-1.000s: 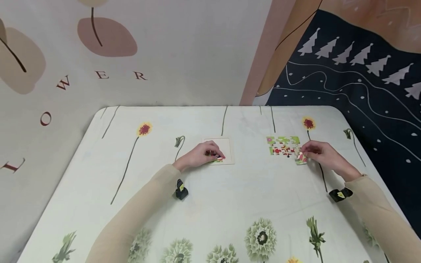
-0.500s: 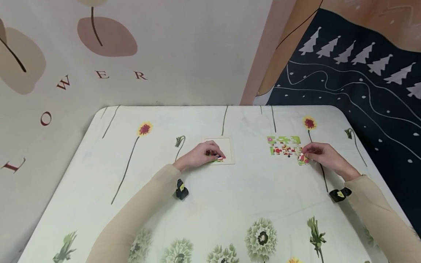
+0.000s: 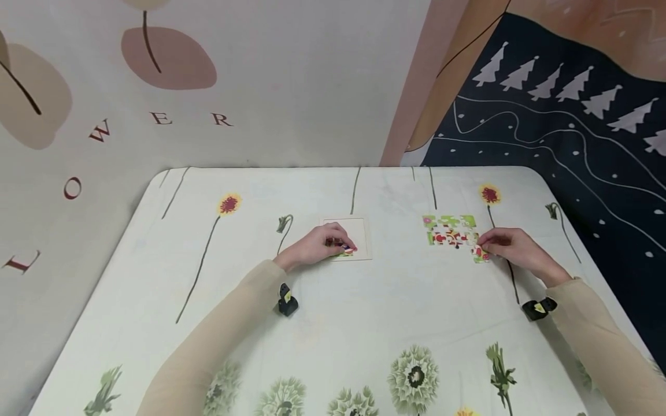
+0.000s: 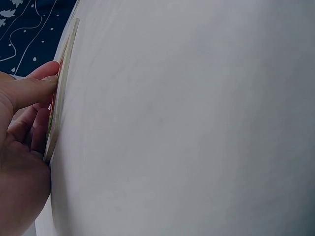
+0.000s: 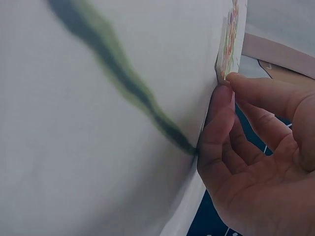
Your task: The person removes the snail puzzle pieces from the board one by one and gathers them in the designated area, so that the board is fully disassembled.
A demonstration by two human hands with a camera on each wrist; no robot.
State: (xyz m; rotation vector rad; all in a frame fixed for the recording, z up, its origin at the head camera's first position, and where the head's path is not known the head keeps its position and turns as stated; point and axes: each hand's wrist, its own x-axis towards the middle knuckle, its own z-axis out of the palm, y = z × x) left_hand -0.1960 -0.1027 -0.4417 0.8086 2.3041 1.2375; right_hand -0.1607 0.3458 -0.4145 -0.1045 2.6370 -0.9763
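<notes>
My left hand (image 3: 328, 241) is over the flat, pale puzzle tray (image 3: 362, 231), its bent fingers and thumb at a colourful jigsaw piece (image 3: 347, 250) in the tray's lower part. Much of that piece is hidden under the hand. The left wrist view has the tray (image 4: 63, 98) edge-on, with the thumb and fingertips right at its face. Farther right, my right hand (image 3: 507, 245) pinches a red-and-green jigsaw piece (image 3: 480, 254) by its right edge. That piece lies at the lower right corner of a group of loose jigsaw pieces (image 3: 450, 231). In the right wrist view the thumb is on the piece's edge.
A white tablecloth (image 3: 364, 312) printed with flowers and stems covers the table. Behind it hangs a pale wall cloth (image 3: 302, 86) with letters, and a dark cloth (image 3: 520, 127) with white trees is at the right. Each sleeve carries a small black wrist camera (image 3: 287, 300).
My right hand has moved slightly right and down, and the pinched jigsaw piece has shifted with it, a little away from the group. The left hand has stayed in place.
</notes>
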